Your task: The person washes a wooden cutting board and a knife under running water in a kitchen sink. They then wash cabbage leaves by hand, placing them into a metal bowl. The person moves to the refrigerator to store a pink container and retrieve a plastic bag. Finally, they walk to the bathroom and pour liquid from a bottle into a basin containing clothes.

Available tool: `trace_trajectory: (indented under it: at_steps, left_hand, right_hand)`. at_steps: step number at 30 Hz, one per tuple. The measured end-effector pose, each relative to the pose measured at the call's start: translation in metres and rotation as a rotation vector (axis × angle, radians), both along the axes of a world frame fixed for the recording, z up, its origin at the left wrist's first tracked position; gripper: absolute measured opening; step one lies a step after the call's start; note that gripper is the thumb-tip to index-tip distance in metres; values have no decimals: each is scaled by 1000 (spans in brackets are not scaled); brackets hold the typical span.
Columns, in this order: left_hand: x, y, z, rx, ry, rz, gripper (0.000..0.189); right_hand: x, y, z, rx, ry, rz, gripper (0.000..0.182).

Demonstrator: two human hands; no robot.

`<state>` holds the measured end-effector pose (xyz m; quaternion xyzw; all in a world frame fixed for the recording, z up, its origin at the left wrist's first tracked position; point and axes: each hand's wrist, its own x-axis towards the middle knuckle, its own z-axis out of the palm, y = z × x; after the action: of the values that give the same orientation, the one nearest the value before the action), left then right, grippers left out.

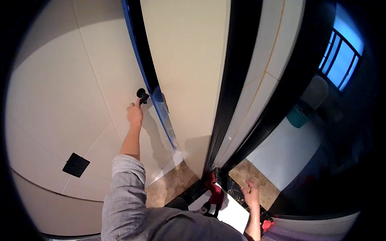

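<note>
My left hand [134, 116] is at a black door handle [141, 92] with a round base, its thumb side and fingers on the lower part of the lever. The handle sits on a cream door panel [99, 60], close to an edge lined with blue film [137, 52]. Low beside my body, my right hand [251, 194] hangs with nothing in it and its fingers apart. Beneath it lie a brown floor tile [265, 186] and a black patterned threshold strip [233, 188]. My feet, in red footwear [216, 194], stand on a white floor tile [232, 217].
A black square plate [76, 164] is on the pale surface at left. Dark door framing [241, 60] runs beside a tiled wall strip [268, 60]. In the dim room at right are a teal bucket [298, 117] and a barred window [340, 60]. A red flower-shaped item [267, 225] lies low.
</note>
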<state>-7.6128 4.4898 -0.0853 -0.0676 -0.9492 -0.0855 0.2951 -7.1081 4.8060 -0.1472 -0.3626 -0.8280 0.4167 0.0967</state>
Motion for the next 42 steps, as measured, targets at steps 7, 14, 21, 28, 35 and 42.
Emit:
trace_trajectory:
  at_steps: [7,14,21,28,35,42]
  left_hand:
    - [-46,-45,-11,-24,52,-2,44]
    - [-107,-105,-30,-17,-103,-7,45]
    - [-166,-161,-32,210,-184,-29,42]
    - [-182,-180,-41,76,-195,31,46]
    - [-176,-168,-52,77,-122,105,44]
    - [-152,-154,-44,66,104,153,34]
  right_hand:
    - [18,9,-43,-43,-21,-170,40]
    - [3,-18,-74,-186,65,-343,38]
    - [-30,-41,-98,-128,-15,-295,36]
    - [-51,-40,-107,-82,10,-253,39]
    - [-51,-29,-102,17,-37,-228,38]
    - [-67,-39,-64,30,-87,-192,38]
